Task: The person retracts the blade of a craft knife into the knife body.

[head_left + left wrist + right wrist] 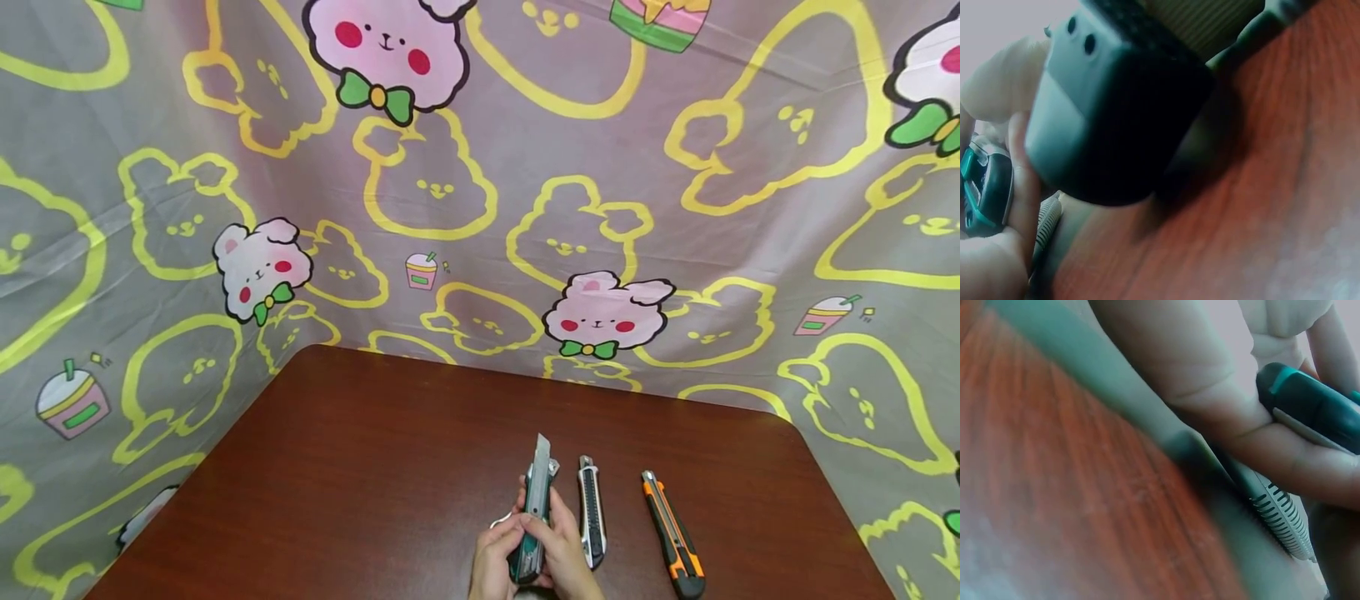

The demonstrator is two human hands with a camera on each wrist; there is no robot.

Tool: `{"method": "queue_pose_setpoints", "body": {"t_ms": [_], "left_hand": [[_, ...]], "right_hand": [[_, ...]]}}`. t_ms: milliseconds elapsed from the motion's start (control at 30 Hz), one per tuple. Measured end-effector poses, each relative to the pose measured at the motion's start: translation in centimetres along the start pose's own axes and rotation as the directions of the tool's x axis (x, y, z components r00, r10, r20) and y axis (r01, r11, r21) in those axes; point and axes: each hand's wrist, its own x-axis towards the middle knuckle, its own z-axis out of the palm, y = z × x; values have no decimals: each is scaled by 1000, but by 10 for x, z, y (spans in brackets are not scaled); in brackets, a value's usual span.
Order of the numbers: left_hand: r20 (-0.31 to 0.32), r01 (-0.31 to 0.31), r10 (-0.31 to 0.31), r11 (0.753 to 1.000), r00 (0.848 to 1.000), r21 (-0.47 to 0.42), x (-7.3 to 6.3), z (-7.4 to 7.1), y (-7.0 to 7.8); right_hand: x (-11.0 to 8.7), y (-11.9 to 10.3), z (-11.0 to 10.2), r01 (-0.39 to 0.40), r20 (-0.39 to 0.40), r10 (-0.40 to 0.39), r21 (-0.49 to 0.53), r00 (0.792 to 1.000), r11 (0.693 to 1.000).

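Both hands are together over the near part of the table, holding a green and black utility knife (537, 493). Its wide silver blade points away from the person, well out of the handle. My left hand (495, 554) grips the handle from the left side, and my right hand (566, 550) grips it from the right, with thumbs meeting on top. The handle's rounded end shows between fingers in the left wrist view (988, 187) and right wrist view (1313, 406). Just right of the hands lies a silver and black utility knife (592, 512).
An orange and black utility knife (672, 533) lies farther right on the brown wooden table (360, 467). A silvery tip (553, 468) shows behind the held knife. Patterned cloth (480, 208) hangs around the back and sides. A blurred black block (1116, 112) fills much of the left wrist view.
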Motion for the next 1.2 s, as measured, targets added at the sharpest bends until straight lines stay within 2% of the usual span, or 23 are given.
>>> {"method": "queue_pose_setpoints", "body": {"t_ms": [433,800,1200], "left_hand": [[30,8,-7,1000,1000,-18,0,-1,-1],[53,8,-6,999,999,-33,0,-2,1],[57,9,-6,999,998,-47,-1,-4,3]], "right_hand": [[0,3,-7,29,75,-34,66,997,997],[0,2,-7,-9,71,5,50,997,999],[1,1,-7,-11,98,6,53,995,999]]}}
